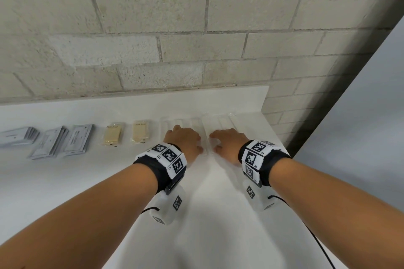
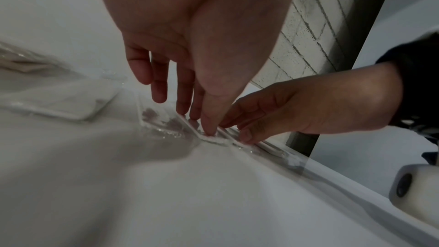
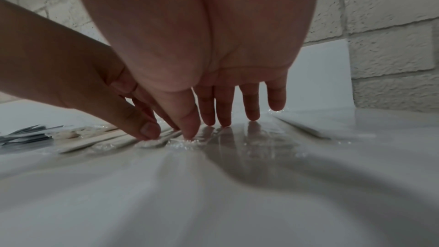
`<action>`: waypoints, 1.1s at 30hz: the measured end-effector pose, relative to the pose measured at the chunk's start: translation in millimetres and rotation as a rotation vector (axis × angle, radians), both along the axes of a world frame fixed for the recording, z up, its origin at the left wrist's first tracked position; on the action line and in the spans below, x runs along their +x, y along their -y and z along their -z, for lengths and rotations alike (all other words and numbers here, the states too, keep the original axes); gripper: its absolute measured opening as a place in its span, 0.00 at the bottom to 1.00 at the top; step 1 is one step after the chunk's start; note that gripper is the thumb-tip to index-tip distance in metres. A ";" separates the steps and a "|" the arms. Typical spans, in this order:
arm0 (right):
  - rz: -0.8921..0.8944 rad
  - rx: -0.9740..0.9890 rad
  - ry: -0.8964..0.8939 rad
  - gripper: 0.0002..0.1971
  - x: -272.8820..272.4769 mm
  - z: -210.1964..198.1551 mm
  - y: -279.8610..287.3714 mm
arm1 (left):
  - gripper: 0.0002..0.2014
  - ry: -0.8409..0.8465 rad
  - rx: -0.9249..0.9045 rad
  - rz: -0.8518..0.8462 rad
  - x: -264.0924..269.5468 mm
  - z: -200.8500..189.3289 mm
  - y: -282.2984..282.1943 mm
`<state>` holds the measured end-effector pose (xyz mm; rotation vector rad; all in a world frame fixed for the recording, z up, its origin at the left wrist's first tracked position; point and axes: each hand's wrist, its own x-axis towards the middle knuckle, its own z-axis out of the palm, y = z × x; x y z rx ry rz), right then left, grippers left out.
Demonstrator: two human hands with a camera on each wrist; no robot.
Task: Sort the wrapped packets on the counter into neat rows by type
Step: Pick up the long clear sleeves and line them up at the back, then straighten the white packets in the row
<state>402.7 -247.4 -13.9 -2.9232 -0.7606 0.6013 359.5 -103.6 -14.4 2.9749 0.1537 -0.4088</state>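
Observation:
Two clear-wrapped white packets lie side by side at the right end of the white counter (image 1: 105, 181). My left hand (image 1: 188, 140) rests on the left clear packet (image 1: 185, 123), its straight fingers pressing down; the thumb tip touches the packet's near corner (image 2: 211, 139). On the right clear packet (image 1: 223, 122) my right hand (image 1: 220, 142) lies the same way, fingertips (image 3: 251, 117) on the shiny wrap (image 3: 273, 138). The thumbs nearly meet where the two packets adjoin. Two beige bar packets (image 1: 112, 135) (image 1: 140, 132) sit left of them, then three stacks of grey sachets (image 1: 51, 143).
A pale brick wall (image 1: 196, 39) runs right behind the row. The counter ends just right of my right hand, at an edge (image 1: 276, 135) with a grey wall beyond. Bare white counter stretches towards me.

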 end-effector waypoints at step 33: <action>-0.052 0.311 0.055 0.17 -63.7 -47.0 -32.5 | 0.17 0.266 -0.241 -0.087 -64.8 -45.3 -42.1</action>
